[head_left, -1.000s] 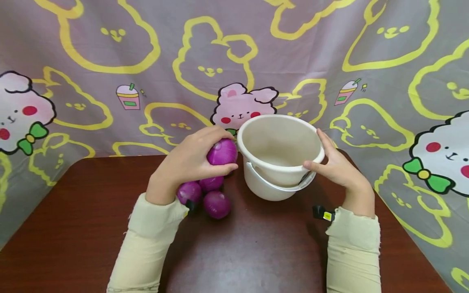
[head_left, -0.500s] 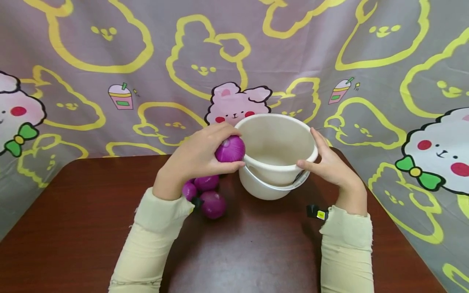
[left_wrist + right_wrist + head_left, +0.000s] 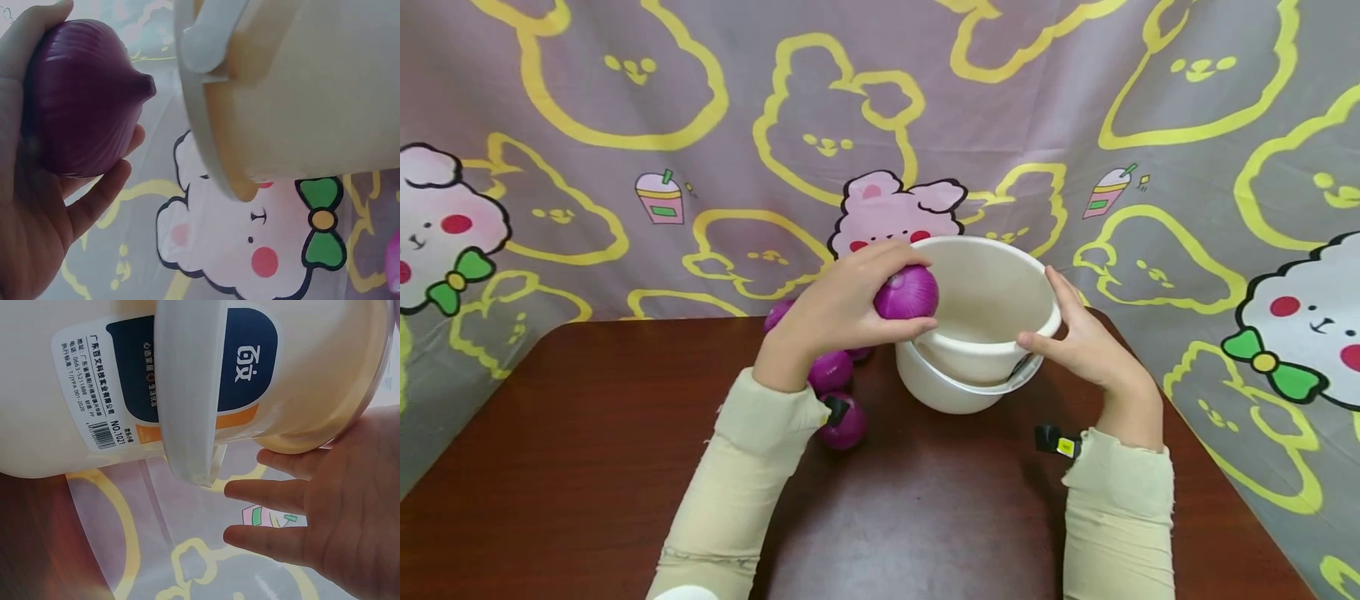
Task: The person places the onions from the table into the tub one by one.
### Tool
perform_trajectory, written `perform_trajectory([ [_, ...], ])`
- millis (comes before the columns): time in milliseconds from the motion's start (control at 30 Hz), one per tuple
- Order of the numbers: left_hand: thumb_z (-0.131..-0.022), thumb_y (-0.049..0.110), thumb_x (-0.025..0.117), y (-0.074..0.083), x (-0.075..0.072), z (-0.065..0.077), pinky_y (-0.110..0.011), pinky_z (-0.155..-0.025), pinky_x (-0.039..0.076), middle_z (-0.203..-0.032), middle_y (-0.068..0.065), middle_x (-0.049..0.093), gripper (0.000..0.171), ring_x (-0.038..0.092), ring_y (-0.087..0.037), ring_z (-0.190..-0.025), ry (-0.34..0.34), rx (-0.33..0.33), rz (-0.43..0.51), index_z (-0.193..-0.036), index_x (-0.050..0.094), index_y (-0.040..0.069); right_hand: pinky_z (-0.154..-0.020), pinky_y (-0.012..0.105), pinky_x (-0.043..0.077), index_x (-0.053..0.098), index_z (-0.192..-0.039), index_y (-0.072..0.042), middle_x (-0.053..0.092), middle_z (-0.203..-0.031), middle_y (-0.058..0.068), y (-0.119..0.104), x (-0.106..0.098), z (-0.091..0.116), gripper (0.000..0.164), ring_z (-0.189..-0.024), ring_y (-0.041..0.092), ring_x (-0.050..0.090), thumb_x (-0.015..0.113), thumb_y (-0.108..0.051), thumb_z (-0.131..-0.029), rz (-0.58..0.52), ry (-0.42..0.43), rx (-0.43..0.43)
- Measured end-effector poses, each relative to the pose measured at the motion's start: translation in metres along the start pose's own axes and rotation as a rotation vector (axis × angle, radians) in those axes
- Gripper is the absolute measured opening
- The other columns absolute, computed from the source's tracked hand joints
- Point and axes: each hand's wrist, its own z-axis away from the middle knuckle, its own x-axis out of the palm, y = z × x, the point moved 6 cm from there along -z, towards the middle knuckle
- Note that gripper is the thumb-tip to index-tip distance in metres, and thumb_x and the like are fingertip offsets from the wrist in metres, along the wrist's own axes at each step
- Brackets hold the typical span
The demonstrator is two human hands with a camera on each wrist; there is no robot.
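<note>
Your left grip [image 3: 842,304] was bent around a purple onion [image 3: 907,293], thumb beneath and fingers over the top, opened only as wide as the onion between them. You had that onion up off the bench [image 3: 587,467], at the left side of the cream bucket [image 3: 940,392]. In the left wrist view a gap lay between the onion and the bucket's rim, and the onion's pointed neck faced the bucket.

Your right grip [image 3: 1086,342] was spread wide at the bucket's right side: your thumb touched the near part of the rim and a finger the farther part, while in the right wrist view three fingers stretched out straight and apart. The handle [image 3: 187,394] hung down across the bucket's wall, crossing a printed label [image 3: 94,394] with a barcode.

Other onions [image 3: 844,423] sat on the bench by your left wrist, some partly hidden. You wore pale sleeves [image 3: 1116,517], a small black device [image 3: 1047,437] at each wrist. Behind the bench hung a curtain [image 3: 827,100] with yellow outlines and cartoon rabbits.
</note>
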Motion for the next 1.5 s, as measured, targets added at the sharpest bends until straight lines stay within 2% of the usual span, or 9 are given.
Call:
perform_trajectory([
  [233, -0.080, 0.043, 0.080, -0.001, 0.008, -0.006, -0.030, -0.093, 0.053, -0.128, -0.001, 0.061, 0.060, 0.056, -0.012, -0.114, 0.038, 0.040, 0.043, -0.129, 0.061, 0.014, -0.114, 0.071, 0.018, -0.005, -0.160, -0.016, -0.003, -0.168, 0.015, 0.002, 0.003, -0.001, 0.109, -0.151, 0.044, 0.008, 0.072, -0.039, -0.086, 0.002, -0.018, 0.010],
  [433, -0.080, 0.044, 0.079, 0.001, 0.014, -0.014, -0.029, -0.094, 0.052, -0.122, -0.001, 0.062, 0.060, 0.056, -0.015, -0.111, 0.080, 0.056, 0.056, -0.129, 0.061, 0.014, -0.113, 0.073, 0.017, -0.005, -0.160, -0.016, -0.004, -0.167, 0.016, 0.002, 0.000, 0.000, 0.108, -0.151, 0.046, 0.007, 0.071, -0.041, -0.086, 0.028, -0.012, 0.025],
  [633, -0.080, 0.041, 0.080, 0.000, 0.025, -0.020, -0.028, -0.091, 0.053, -0.118, -0.002, 0.062, 0.058, 0.058, -0.014, -0.106, 0.081, 0.075, 0.089, -0.128, 0.061, 0.012, -0.111, 0.075, 0.020, -0.006, -0.160, -0.016, -0.004, -0.167, 0.018, 0.003, -0.001, 0.001, 0.107, -0.149, 0.049, 0.011, 0.069, -0.040, -0.087, 0.051, -0.016, 0.029],
  [833, -0.081, 0.040, 0.080, -0.004, 0.031, -0.023, -0.029, -0.093, 0.052, -0.119, -0.004, 0.063, 0.058, 0.058, -0.016, -0.106, 0.105, 0.091, 0.081, -0.127, 0.061, 0.011, -0.110, 0.075, 0.022, -0.006, -0.160, -0.015, -0.003, -0.167, 0.019, 0.004, 0.001, 0.001, 0.106, -0.147, 0.050, 0.015, 0.068, -0.038, -0.088, 0.035, -0.016, 0.021],
  [1000, -0.081, 0.039, 0.080, -0.004, 0.034, -0.028, -0.027, -0.095, 0.051, -0.122, -0.005, 0.064, 0.058, 0.060, -0.016, -0.109, 0.133, 0.124, 0.089, -0.127, 0.062, 0.009, -0.111, 0.075, 0.020, -0.005, -0.160, -0.015, -0.004, -0.167, 0.018, 0.002, 0.001, -0.002, 0.106, -0.148, 0.050, 0.012, 0.069, -0.039, -0.088, 0.044, -0.016, 0.015],
  [1233, -0.082, 0.042, 0.079, -0.003, 0.049, -0.038, -0.025, -0.100, 0.048, -0.124, -0.005, 0.065, 0.056, 0.058, -0.016, -0.115, 0.115, 0.136, 0.079, -0.125, 0.062, 0.010, -0.110, 0.075, 0.022, -0.005, -0.160, -0.015, -0.003, -0.167, 0.019, 0.001, 0.000, -0.004, 0.105, -0.147, 0.050, 0.013, 0.067, -0.039, -0.088, 0.053, -0.013, 0.016],
  [1500, -0.082, 0.041, 0.078, -0.005, 0.065, -0.039, -0.022, -0.097, 0.048, -0.122, -0.006, 0.065, 0.055, 0.059, -0.016, -0.113, 0.048, 0.124, 0.058, -0.123, 0.063, 0.007, -0.109, 0.075, 0.022, -0.006, -0.160, -0.015, -0.003, -0.167, 0.019, 0.003, 0.002, -0.001, 0.105, -0.146, 0.051, 0.014, 0.067, -0.039, -0.089, 0.042, -0.017, 0.021],
])
